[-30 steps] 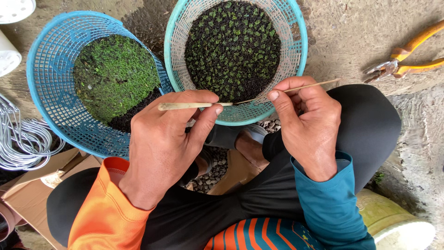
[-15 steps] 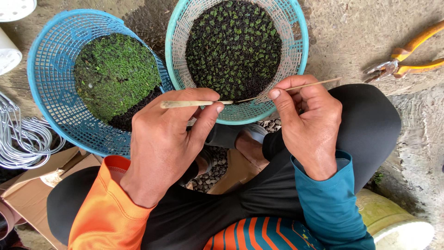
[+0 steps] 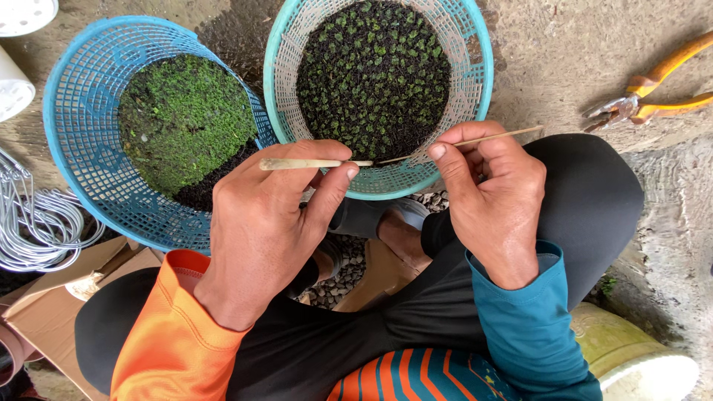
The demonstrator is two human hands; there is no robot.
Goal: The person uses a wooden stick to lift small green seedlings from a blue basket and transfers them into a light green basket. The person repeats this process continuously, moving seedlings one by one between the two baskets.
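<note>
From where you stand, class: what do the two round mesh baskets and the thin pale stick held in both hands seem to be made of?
The blue round mesh basket and the teal round mesh basket look like moulded plastic: even colour, regular grid holes. The thin pale stick, held by the left hand and right hand, looks like matt bamboo or wood, though that is uncertain.

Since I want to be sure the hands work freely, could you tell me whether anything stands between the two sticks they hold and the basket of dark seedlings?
Nothing visible does. The left hand holds a pale stick, the right hand a thin stick; their tips meet just over the near rim of the teal basket, with nothing in between.
</note>
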